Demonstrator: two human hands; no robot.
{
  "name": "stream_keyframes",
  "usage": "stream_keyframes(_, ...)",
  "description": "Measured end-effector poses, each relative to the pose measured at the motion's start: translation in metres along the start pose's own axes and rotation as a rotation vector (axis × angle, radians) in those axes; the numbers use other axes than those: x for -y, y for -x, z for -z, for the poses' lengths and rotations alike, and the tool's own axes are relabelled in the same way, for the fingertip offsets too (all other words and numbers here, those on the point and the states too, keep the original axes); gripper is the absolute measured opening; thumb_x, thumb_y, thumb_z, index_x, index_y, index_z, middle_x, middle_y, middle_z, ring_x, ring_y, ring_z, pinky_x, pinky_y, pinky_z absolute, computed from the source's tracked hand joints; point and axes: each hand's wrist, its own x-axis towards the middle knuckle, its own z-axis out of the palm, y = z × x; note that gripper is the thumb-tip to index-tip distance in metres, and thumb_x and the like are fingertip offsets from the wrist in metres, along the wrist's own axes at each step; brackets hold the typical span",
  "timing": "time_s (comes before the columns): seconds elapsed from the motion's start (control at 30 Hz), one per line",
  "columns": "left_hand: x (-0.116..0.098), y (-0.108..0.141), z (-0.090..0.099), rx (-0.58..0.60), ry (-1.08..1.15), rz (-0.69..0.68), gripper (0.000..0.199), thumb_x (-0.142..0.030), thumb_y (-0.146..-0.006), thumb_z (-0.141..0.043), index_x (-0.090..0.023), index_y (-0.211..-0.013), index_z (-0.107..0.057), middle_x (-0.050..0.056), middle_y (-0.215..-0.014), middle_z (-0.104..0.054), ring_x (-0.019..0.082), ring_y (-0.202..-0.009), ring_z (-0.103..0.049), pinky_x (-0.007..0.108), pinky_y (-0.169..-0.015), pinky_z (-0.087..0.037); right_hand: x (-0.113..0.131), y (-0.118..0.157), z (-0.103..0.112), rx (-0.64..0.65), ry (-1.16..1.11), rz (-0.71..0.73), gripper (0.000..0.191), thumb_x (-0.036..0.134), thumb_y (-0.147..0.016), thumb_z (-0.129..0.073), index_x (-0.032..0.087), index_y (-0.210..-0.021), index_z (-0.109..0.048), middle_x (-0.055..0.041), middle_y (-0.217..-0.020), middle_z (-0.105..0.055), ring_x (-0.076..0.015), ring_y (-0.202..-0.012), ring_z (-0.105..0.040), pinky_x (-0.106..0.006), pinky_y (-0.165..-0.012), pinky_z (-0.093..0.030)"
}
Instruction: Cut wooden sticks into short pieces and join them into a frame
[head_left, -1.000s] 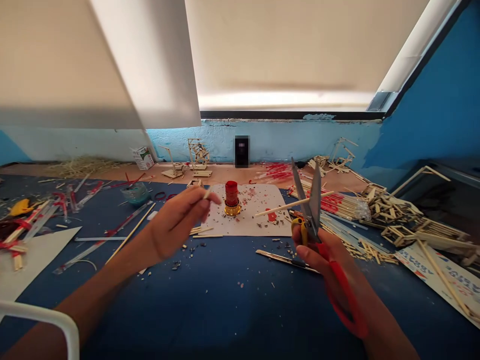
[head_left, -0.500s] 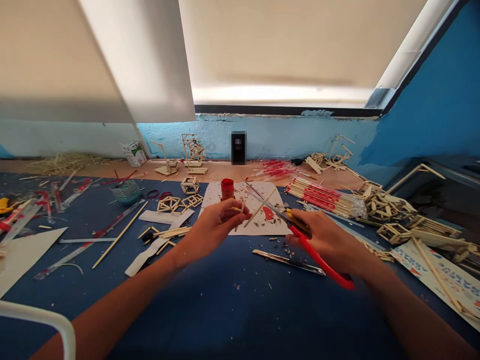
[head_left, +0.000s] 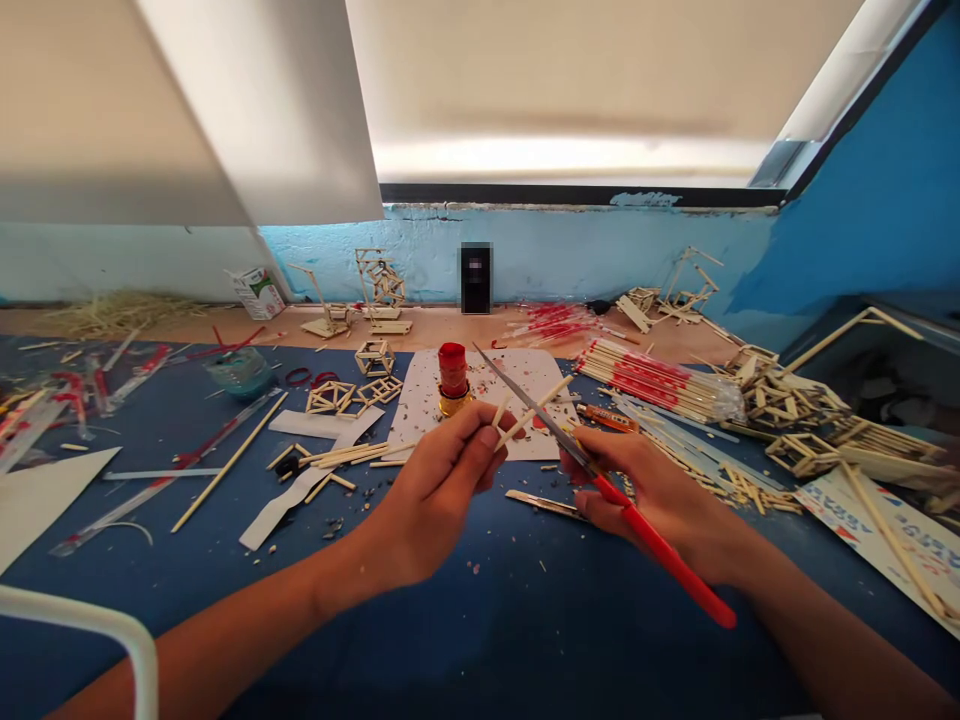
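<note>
My left hand (head_left: 457,475) pinches two thin wooden sticks between thumb and fingers, above the table's middle. The short stick (head_left: 500,410) points up, while the longer stick (head_left: 559,389) slants up to the right. In my right hand (head_left: 652,485) is a pair of scissors (head_left: 667,555) with red handles. Its blades point up and left and cross the longer stick in view; whether they touch it I cannot tell. Beyond my left hand, a red cylinder (head_left: 453,372) stands in a gold-coloured base on a white sheet (head_left: 409,410) strewn with dark crumbs.
Small stick frames (head_left: 331,398) and paper strips (head_left: 281,512) lie to the left. A plastic-wrapped stick bundle (head_left: 652,380) is at the right, near stacked stick structures (head_left: 795,390). A slim metal tool (head_left: 544,503) lies below the sheet. A white tube (head_left: 82,615) crosses the lower left.
The longer stick now sits in my left hand beside the short one. My left hand has turned and come nearer. The scissors have tilted steeper, their handles lower and further right.
</note>
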Motion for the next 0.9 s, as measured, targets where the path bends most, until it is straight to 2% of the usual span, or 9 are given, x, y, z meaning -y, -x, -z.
stream_keyframes(0.13,-0.021,0.001,-0.007,-0.091,-0.199,-0.162,0.021,-0.035,-0.108,-0.043,-0.021,-0.097,-0.055,-0.006,-0.068,-0.042,0.009,-0.058,-0.036,0.022,-0.052,-0.032,0.003,0.006,-0.01,-0.079,-0.119,0.08,0.018,0.039,-0.088,-0.056,0.021,-0.091,-0.055,-0.001,-0.083,-0.055,-0.0182,-0.073,-0.046,-0.031,-0.06,-0.034)
stream_keyframes(0.27,-0.037,-0.006,-0.01,-0.171,-0.413,-0.393,0.019,-0.023,-0.104,-0.05,-0.021,-0.085,-0.049,-0.01,-0.059,-0.037,0.006,-0.048,-0.029,0.021,-0.046,-0.027,0.0,0.009,-0.018,-0.15,-0.2,0.133,0.021,0.042,-0.09,-0.057,0.022,-0.097,-0.056,-0.0002,-0.086,-0.052,-0.0175,-0.074,-0.047,-0.031,-0.061,-0.038)
stream_keyframes(0.37,-0.046,-0.01,-0.01,-0.179,-0.603,-0.49,0.022,-0.018,-0.102,-0.053,-0.021,-0.082,-0.045,-0.011,-0.057,-0.035,0.006,-0.046,-0.027,0.02,-0.045,-0.025,-0.001,0.01,-0.019,-0.176,-0.232,0.137,0.024,0.045,-0.091,-0.06,0.024,-0.102,-0.057,0.0001,-0.088,-0.053,-0.0178,-0.076,-0.05,-0.031,-0.064,-0.041)
stream_keyframes(0.57,-0.056,-0.013,-0.008,-0.13,-0.822,-0.536,0.017,-0.018,-0.102,-0.054,-0.022,-0.087,-0.047,-0.012,-0.056,-0.035,0.005,-0.042,-0.027,0.019,-0.043,-0.023,0.009,0.009,-0.014,-0.229,-0.22,0.156,0.027,0.047,-0.087,-0.062,0.025,-0.103,-0.057,-0.0022,-0.095,-0.059,-0.021,-0.083,-0.055,-0.034,-0.071,-0.045)
stream_keyframes(0.73,-0.056,-0.015,-0.009,-0.104,-0.842,-0.499,0.02,-0.02,-0.102,-0.052,-0.022,-0.084,-0.044,-0.011,-0.056,-0.037,0.007,-0.043,-0.028,0.021,-0.044,-0.026,0.017,0.011,-0.017,-0.238,-0.248,0.092,0.02,0.041,-0.083,-0.054,0.024,-0.093,-0.053,-0.0006,-0.081,-0.054,-0.0171,-0.067,-0.048,-0.03,-0.056,-0.039)
stream_keyframes(0.9,-0.056,-0.017,-0.009,-0.079,-0.823,-0.477,0.025,-0.021,-0.102,-0.052,-0.023,-0.081,-0.04,-0.01,-0.057,-0.038,0.009,-0.045,-0.029,0.021,-0.046,-0.027,0.007,0.011,-0.024,-0.191,-0.286,0.101,0.018,0.038,-0.081,-0.053,0.024,-0.093,-0.049,0.0016,-0.074,-0.047,-0.0155,-0.06,-0.042,-0.029,-0.052,-0.037)
